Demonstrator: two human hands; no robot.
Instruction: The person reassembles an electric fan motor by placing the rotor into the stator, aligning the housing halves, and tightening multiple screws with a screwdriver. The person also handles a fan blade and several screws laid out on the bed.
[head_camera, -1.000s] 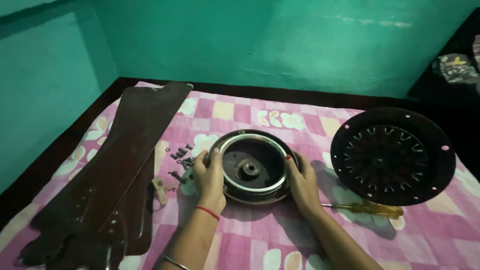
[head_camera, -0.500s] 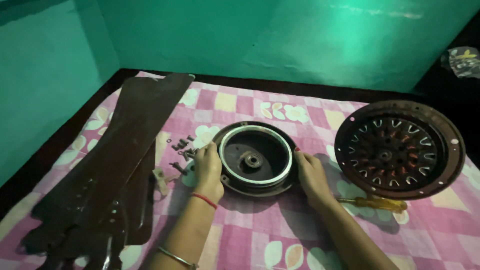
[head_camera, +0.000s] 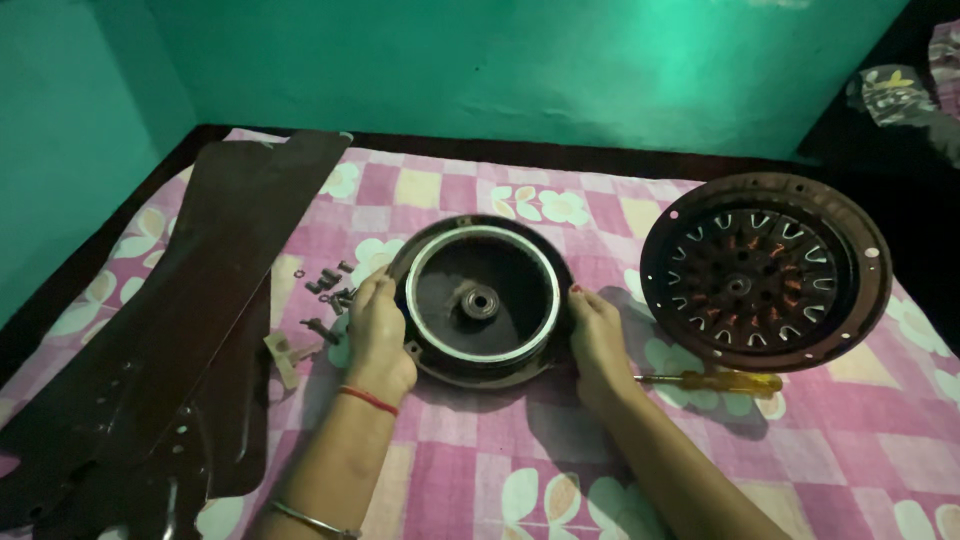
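A person's two bare hands frame a dark, round ceiling-fan motor housing (head_camera: 483, 300) that lies open side up on a bed covered with a pink checked sheet (head_camera: 560, 440) printed with pale flowers. The left hand (head_camera: 377, 335) rests against the housing's left rim, fingers curled over the edge; a red thread circles that wrist and a thin bangle sits farther up the forearm. The right hand (head_camera: 600, 345) presses flat against the right rim, its nails painted red. Neither grip closes fully: both hands lie open against the sides of the housing, cupping it between them. Inside the housing a pale metal ring (head_camera: 482, 296) lines the wall, and a small bearing (head_camera: 479, 301) sits at the centre.

Just left of the left hand, a scatter of small dark screws and washers (head_camera: 328, 285) lies on the sheet, with a small pale plastic piece (head_camera: 281, 354) near them. Farther left, long dark brown fan blades (head_camera: 170, 330) lie stacked, reaching from the near edge toward the far corner. To the right, well apart from the housing, the other round motor half (head_camera: 765, 272) lies tilted, showing its copper windings and a ring of pale loops. A screwdriver with a yellow handle (head_camera: 715, 381) lies just below it, near the right wrist. Teal walls (head_camera: 500, 70) close in the corner behind the bed.
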